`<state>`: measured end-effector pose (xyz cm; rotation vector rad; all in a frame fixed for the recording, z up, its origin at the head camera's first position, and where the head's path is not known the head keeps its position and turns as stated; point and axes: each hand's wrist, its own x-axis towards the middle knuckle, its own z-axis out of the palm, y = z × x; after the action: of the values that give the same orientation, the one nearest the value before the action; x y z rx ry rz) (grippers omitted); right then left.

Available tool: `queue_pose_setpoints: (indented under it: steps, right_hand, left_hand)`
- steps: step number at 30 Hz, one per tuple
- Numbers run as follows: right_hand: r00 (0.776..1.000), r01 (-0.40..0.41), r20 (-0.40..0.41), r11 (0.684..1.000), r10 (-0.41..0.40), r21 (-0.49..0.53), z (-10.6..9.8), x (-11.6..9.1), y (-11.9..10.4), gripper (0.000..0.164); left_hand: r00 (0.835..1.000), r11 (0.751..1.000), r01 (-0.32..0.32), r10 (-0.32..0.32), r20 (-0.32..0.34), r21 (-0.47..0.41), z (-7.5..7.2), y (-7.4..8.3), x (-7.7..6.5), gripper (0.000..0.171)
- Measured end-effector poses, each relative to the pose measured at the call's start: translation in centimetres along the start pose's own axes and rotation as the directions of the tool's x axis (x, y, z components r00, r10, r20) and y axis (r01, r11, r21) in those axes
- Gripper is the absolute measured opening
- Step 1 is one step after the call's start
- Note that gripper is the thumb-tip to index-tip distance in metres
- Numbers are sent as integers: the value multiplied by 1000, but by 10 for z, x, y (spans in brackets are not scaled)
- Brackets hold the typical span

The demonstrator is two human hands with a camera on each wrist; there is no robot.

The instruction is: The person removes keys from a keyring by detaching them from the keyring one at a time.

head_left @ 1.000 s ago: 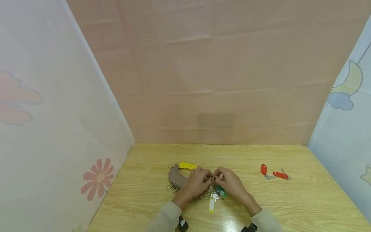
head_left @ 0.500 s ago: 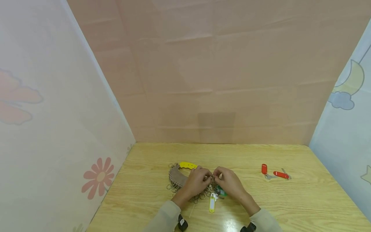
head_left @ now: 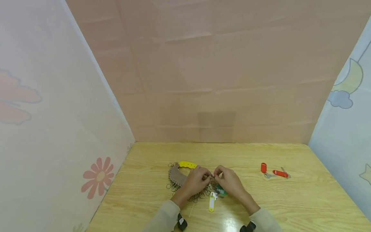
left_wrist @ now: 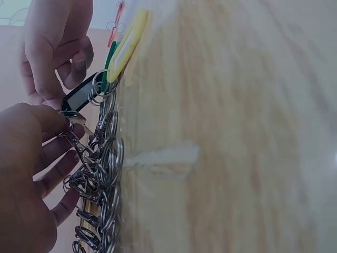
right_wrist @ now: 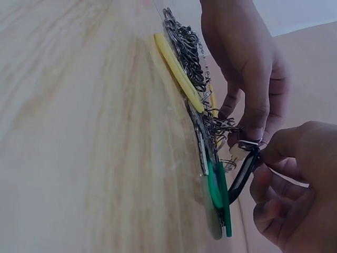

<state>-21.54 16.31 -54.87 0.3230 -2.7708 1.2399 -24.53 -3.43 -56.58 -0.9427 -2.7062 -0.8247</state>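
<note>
My left hand (head_left: 197, 181) pinches a small metal ring at the right part of a curved brown holder (head_left: 176, 175), whose edge is lined with several metal split rings. Its other fingers rest among clasps in the left wrist view. Fingertip to fingertip with it, my right hand (head_left: 230, 183) pinches the ring end of a black key tag (right_wrist: 243, 176) with a pale label. The tag hangs tilted just above the table. Below the hands lie a yellow key tag (head_left: 212, 204) and green key tags (right_wrist: 224, 197), beside metal keys. Fingertips partly hide the joined rings.
A yellow strip (head_left: 187, 165) with holes lies along the holder's back. To the right on the wooden table (head_left: 304, 199) are two red key tags (head_left: 263, 168) with keys. Patterned panels stand left and right, and a brown sheet (head_left: 220, 77) behind.
Both hands stay nearly in place; only the fingertips shift slightly at the ring. The black tag, seen dark between the fingers one second ago, is hidden there in the head view now.
</note>
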Motion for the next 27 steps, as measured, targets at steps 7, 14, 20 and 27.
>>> queue_pose_setpoints:
  steps: [7, 14, 20, 27]
  right_hand:
    - [994, 103, -15, 991, -105, -81, 2, 1, -2, 16]
    - [997, 73, -25, 994, -76, -86, 0, 2, -3, 17]
    - [1000, 11, -15, 1000, -11, -22, -1, 2, -3, 4]
    - [1000, -16, -26, 1000, 16, -15, 2, 2, -2, 6]
  left_hand:
    - [1000, 1000, -15, 15, -9, 10, -2, 1, -1, 10]
    - [1000, 1000, 1, -1, 9, -17, -3, 2, 0, 10]
    - [1000, 1000, 6, -6, 10, -31, -4, 3, 1, 11]
    - [1000, 999, 1, -1, 1, -47, -3, 2, -1, 11]
